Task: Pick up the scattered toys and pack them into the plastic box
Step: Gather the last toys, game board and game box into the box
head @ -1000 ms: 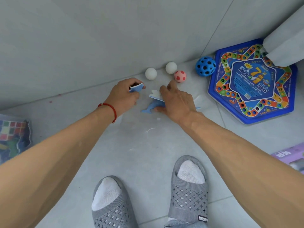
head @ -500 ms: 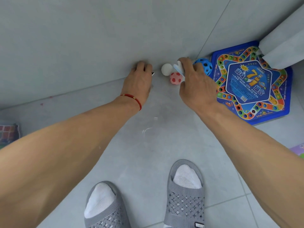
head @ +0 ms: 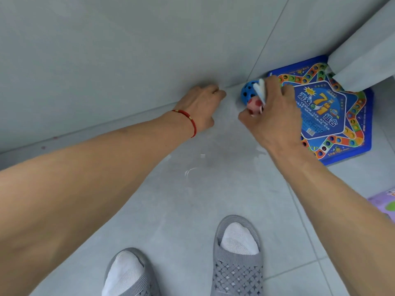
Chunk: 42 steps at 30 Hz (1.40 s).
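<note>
**Both hands are sweeping up the small balls by the wall**

Nearest the camera, two grey slippers [head: 237, 257] with white socks are standing on the pale tiled floor [head: 192, 199]. Taking the blue game board [head: 333, 112] as landmark: the right hand [head: 275, 112] is now lying over the board's left edge, curled round a red-and-white ball [head: 254, 104] and pinching a flat blue-and-white foam toy [head: 261, 89] (the foam piece was flat on the floor a second ago). The left hand [head: 201, 107], well left of the board, is curled closed at the foot of the wall [head: 128, 50]; the two white balls have gone from the floor, so it is probably holding at least one, though nothing shows inside it. A blue holed ball [head: 248, 92] is lying just left of the board, touching the right hand.

The plastic box is out of view, so the carry is still to come. A purple box [head: 384, 204] is peeking in below the board.
</note>
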### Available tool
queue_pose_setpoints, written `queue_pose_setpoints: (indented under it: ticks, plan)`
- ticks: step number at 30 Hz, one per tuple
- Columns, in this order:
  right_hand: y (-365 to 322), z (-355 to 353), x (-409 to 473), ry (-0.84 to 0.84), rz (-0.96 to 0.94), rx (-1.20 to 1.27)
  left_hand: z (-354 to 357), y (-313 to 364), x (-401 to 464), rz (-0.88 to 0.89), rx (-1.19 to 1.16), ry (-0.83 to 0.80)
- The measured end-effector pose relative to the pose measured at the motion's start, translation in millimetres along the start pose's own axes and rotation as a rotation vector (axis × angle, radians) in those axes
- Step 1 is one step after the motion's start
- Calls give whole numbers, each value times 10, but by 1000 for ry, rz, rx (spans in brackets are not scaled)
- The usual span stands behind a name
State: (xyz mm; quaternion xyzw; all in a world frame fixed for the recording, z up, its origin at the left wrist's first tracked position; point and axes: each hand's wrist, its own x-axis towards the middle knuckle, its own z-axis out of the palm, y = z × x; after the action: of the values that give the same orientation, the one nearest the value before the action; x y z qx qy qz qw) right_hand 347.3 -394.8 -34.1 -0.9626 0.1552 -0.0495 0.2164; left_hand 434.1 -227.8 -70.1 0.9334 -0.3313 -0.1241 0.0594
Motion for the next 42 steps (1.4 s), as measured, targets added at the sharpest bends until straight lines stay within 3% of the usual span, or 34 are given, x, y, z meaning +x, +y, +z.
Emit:
queue_pose_setpoints:
  ticks: [5, 8, 12, 17, 23, 26, 29, 32, 35, 42]
  plan:
    - [145, -163, 413, -28, -45, -95, -144, 241, 108, -99, 93, -140]
    - [153, -114, 607, -134, -109, -59, -135, 253, 108, -119, 75, -229]
    - [50, -53, 703, -367, -179, 42, -36, 107, 13, -142, -84, -198]
    - [-108, 40, 730, -539, -97, 179, -59, -1, -330, -232, -382, -120]
    - [-215, 113, 618, -536, -86, 169, -317, 122, -1042, -524, -775, 4]
    - [-248, 39, 467, -508, 16, 261, -562, 219, -1376, -776, -1163, 80]
    - [-446, -175, 144, -518, 78, 417, -909, 227, -1770, -901, -1484, 173]
    - [-797, -569, -257, -673, 78, 504, -1361, 275, -2311, -897, -1696, 225]
    - [-1357, -1071, -617, -823, -44, 524, -1759, 302, -3043, -878, -1825, 340]
    - [-3313, -2097, -1367, -1260, -367, 480, -2256, 1, -5014, -904, -1954, 850]
